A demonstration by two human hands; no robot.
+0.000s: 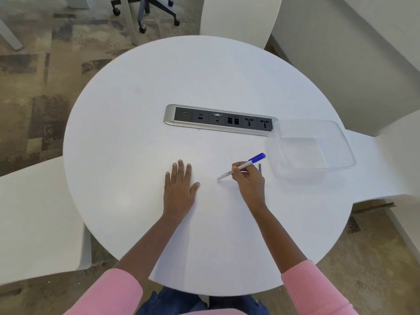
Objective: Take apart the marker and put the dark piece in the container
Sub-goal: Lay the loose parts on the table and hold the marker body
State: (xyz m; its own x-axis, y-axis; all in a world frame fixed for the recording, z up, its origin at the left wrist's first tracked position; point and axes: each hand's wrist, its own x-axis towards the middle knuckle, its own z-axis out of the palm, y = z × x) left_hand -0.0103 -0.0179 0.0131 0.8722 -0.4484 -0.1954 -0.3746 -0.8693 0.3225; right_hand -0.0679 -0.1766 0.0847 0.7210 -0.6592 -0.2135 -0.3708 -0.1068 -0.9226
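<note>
In the head view, the marker (246, 165) sits right of centre, pinched in the fingers of the right hand (250, 181), white barrel slanting up to its blue cap (258, 157), which looks still on. The left hand (179, 186) lies flat and open on the tabletop (204, 76). The container (306, 176), at the right, holds nothing. A small dark sliver (260, 167) shows beside the right hand; what it is cannot be told. The task seems barely begun: pulling apart and dropping in both remain.
</note>
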